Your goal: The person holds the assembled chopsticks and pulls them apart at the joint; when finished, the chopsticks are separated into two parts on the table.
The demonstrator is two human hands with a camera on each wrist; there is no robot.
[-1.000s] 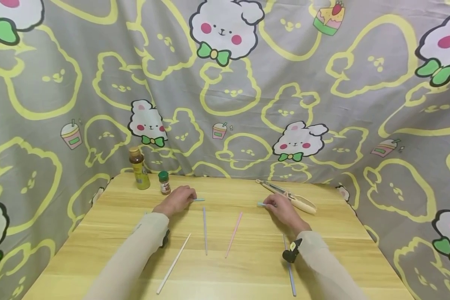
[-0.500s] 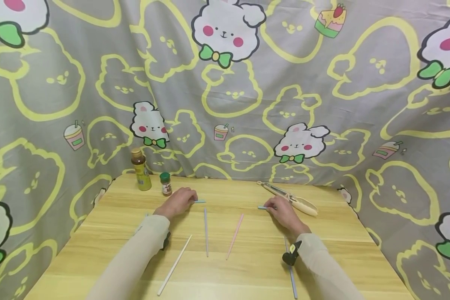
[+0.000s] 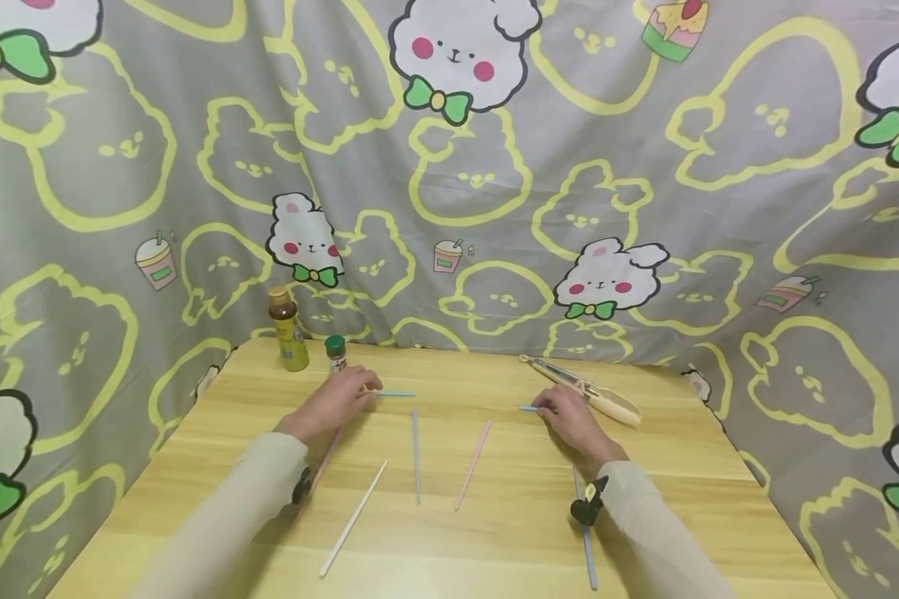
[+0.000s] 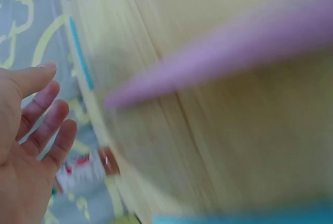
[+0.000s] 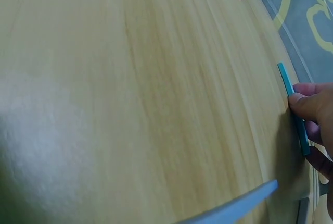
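Observation:
My left hand (image 3: 337,398) hovers at the back left with fingers loosely bent and nothing in them, as the left wrist view shows. Just past its fingertips a thin light-blue stick (image 3: 397,394) lies on the table. In the left wrist view this blue stick (image 4: 80,52) is apart from the hand (image 4: 36,125). My right hand (image 3: 573,416), at the back right, pinches a short teal stick (image 5: 292,96) between thumb and fingers. A pink stick (image 3: 325,462) lies partly under my left forearm.
A white stick (image 3: 354,520), a grey-blue stick (image 3: 416,457) and a pink stick (image 3: 473,466) lie mid-table. Another blue stick (image 3: 588,549) is by my right wrist. Tongs (image 3: 584,389) lie behind the right hand. A bottle (image 3: 290,337) and a green-capped jar (image 3: 335,353) stand back left.
My left hand has let go of the light-blue stick and drawn back to the left, uncovering more of it and the pink stick by the forearm. The right hand keeps its pinch, nearly still.

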